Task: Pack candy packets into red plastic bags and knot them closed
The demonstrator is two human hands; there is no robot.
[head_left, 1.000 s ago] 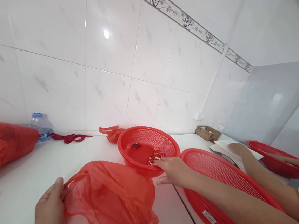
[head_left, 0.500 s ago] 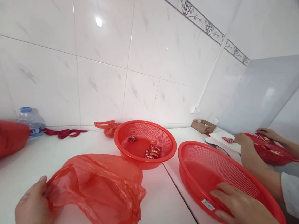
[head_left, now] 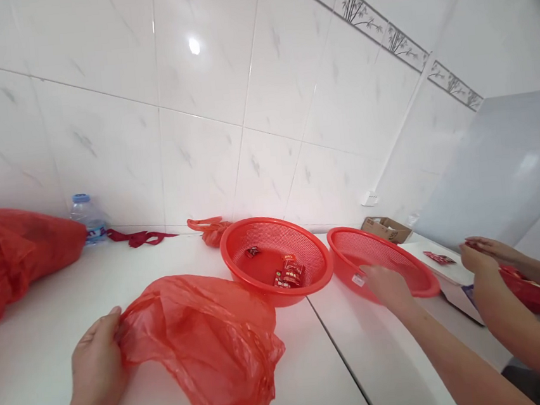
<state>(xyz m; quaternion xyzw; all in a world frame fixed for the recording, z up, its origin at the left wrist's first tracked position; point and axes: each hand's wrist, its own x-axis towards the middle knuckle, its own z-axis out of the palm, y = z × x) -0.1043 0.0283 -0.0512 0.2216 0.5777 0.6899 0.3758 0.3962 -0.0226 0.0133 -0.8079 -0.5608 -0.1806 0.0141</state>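
Red plastic bag point(head_left: 205, 349) spreads across the lower centre, its left edge clamped between thumb and fingers of the left hand point(head_left: 97, 356). Mid-frame sits a middle basket point(head_left: 257, 270); right of it, the right hand point(head_left: 387, 285) has its fingers closed on the rim of the right basket point(head_left: 400, 263). Small red packets point(head_left: 292, 271) lie inside the middle basket.

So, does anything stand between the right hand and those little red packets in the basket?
Yes: the raised side of the packets' basket, plus the near-left edge of the second basket, where the right hand is. Above the rims, nothing visible blocks the red packets.
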